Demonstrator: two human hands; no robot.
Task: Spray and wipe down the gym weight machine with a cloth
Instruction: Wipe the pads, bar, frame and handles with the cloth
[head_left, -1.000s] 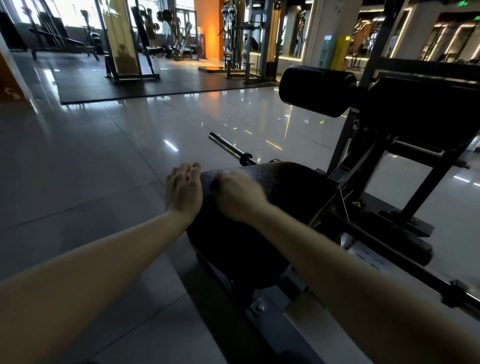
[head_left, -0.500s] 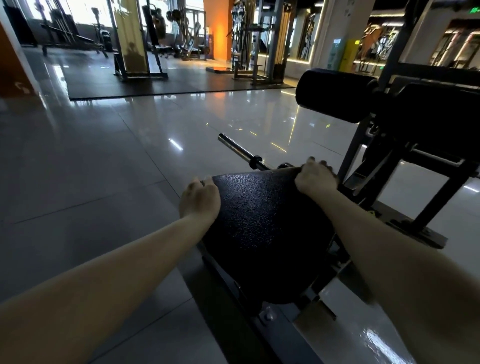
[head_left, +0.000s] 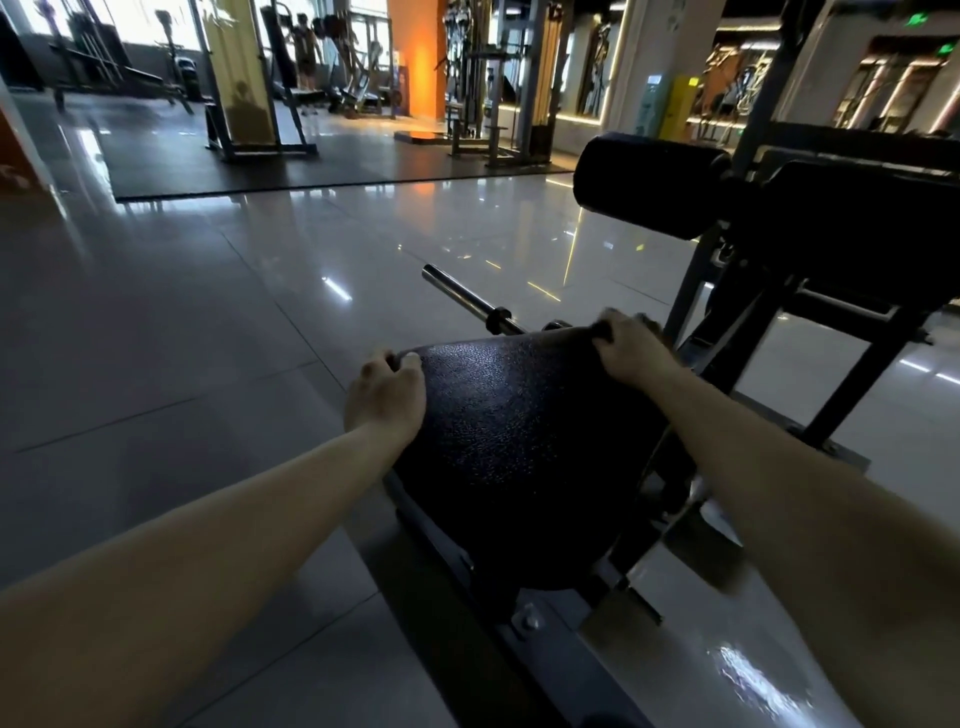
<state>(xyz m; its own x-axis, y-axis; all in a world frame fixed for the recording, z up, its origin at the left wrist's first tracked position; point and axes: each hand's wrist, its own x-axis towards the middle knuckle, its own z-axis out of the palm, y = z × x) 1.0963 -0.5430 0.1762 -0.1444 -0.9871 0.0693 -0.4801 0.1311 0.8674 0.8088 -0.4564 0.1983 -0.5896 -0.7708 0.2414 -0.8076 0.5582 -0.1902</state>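
Grey glossy floor tiles (head_left: 182, 338) spread away on the outer side of the left grip (head_left: 387, 395). That grip holds the far-left corner of the seat pad (head_left: 519, 441), thumb on top and fingers curled round the edge, just as it did a second ago. Between the two grips stretches the pad's black pebbled vinyl, the part of the weight machine now under work, sloping down toward the person. Just beyond its far edge, between the grips, a chrome bar (head_left: 462, 299) pokes out over the floor.

The right grip (head_left: 631, 348) is what has changed. A second ago it was blurred in motion right beside the left grip. Half a second ago it had reached the pad's far-right corner, and now it sits there with fingers hooked over the far edge. A dark fold under its thumb may be the cloth, but against black vinyl I cannot tell. No spray bottle is in view. Above and to the right of the right grip stand a black roller cushion (head_left: 649, 184) and the machine's dark frame (head_left: 860, 376).

I judge that one pass along the pad's top edge is finished, so the wipe is only partway done. The broad face between the grips and the roller beyond probably remain.
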